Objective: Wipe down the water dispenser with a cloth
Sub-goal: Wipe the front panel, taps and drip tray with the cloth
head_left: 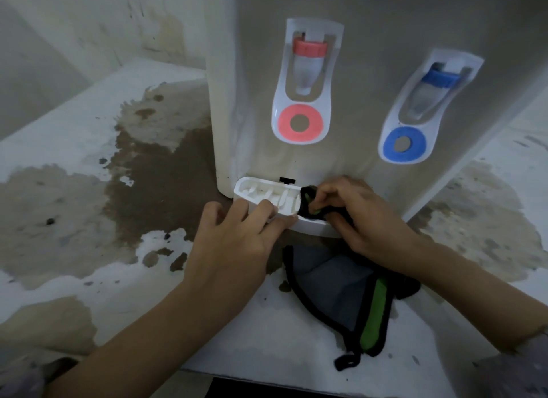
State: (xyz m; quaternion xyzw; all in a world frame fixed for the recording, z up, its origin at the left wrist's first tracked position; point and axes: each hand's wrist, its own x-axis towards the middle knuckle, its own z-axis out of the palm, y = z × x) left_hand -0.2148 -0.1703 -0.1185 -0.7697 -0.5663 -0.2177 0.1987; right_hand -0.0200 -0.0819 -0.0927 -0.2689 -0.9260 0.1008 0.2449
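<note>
Counter (267,338) edge: loose cloth (341,285) tail | left hand (234,234) pressing drip tray (258,190), fingers straight | right hand (364,216) pinching cloth inside | risk: tray unseated by hard rubbing

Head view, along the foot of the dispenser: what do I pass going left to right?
Dark brown stain → left hand → bunched end of the cloth → right hand → paler stain. The drip tray is left out: both hands overlap it.

No legible text or number on the water dispenser (355,101)
</note>
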